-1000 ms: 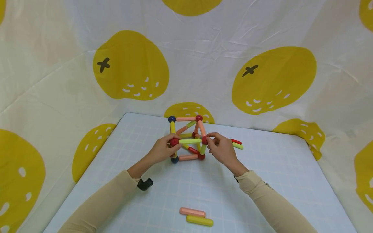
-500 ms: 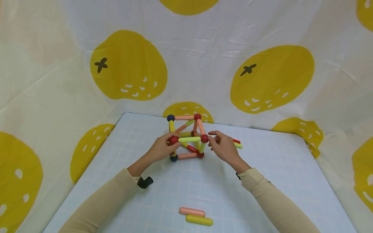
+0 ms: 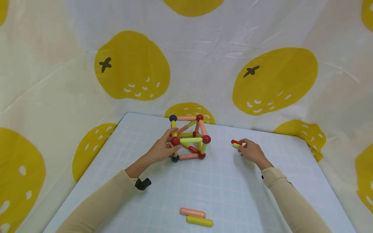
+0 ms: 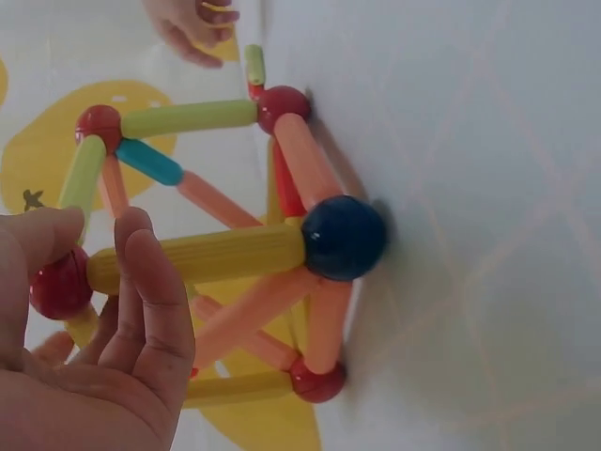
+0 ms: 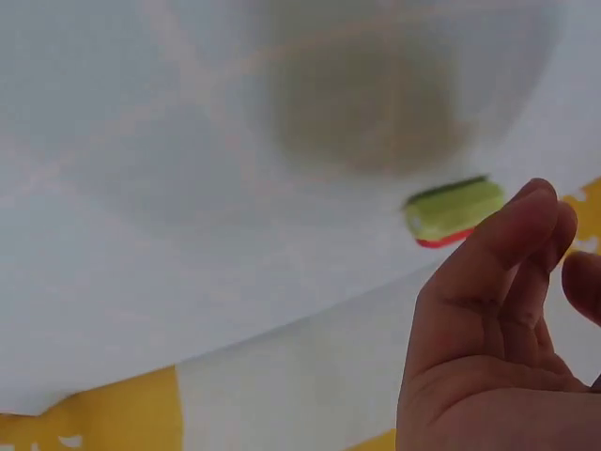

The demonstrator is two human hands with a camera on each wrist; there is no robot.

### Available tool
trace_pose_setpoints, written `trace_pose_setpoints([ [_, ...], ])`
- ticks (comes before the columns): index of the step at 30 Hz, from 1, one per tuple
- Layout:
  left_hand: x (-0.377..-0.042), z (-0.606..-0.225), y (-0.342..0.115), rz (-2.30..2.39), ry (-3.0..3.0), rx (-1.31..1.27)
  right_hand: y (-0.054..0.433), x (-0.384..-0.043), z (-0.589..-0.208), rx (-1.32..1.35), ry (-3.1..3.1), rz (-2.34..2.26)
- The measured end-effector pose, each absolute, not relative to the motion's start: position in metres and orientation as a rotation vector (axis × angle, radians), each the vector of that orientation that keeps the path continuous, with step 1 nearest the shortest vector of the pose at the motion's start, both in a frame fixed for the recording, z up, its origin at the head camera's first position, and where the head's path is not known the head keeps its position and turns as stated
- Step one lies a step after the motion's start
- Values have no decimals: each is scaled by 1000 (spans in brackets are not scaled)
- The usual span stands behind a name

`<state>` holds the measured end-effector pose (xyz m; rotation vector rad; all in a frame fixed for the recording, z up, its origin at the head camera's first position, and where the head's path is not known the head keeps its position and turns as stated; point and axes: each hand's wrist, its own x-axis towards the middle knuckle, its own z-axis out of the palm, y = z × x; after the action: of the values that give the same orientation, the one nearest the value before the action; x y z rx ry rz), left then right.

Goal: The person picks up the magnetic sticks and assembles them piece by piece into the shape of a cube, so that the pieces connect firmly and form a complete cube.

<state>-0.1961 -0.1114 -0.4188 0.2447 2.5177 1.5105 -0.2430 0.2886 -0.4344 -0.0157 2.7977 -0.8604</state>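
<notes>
A cube-like frame [image 3: 190, 140] of coloured magnetic sticks and balls stands on the table. My left hand [image 3: 161, 149] pinches the red ball [image 4: 61, 285] at its near upper left corner. In the left wrist view, fingers also lie by the yellow stick [image 4: 225, 252], which runs to a dark blue ball [image 4: 344, 238]. My right hand [image 3: 251, 151] is at the right end of a short lime stick [image 3: 236, 145], beside a red stick [image 3: 236, 142]. In the right wrist view its thumb and fingers are apart, fingertips close by the lime stick [image 5: 455, 209].
A salmon stick [image 3: 192, 212] and a yellow stick [image 3: 199, 221] lie side by side near the front of the table [image 3: 140, 210]. Behind hangs a white cloth [image 3: 198, 64] printed with yellow fruit. The frame stands near the table's back edge.
My right hand has left the red ball at the frame's near right corner and moved right to the short lime and red sticks. My left hand stays at its corner.
</notes>
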Motion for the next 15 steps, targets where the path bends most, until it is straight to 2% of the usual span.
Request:
trace_pose_setpoints([
  [9,-189,-441,-132,1423,2483,127,305,-255,-456,64,2738,-787],
  [15,-192,-452,-137,1182,2424,174,305,-263,-465,85,2726,-766],
])
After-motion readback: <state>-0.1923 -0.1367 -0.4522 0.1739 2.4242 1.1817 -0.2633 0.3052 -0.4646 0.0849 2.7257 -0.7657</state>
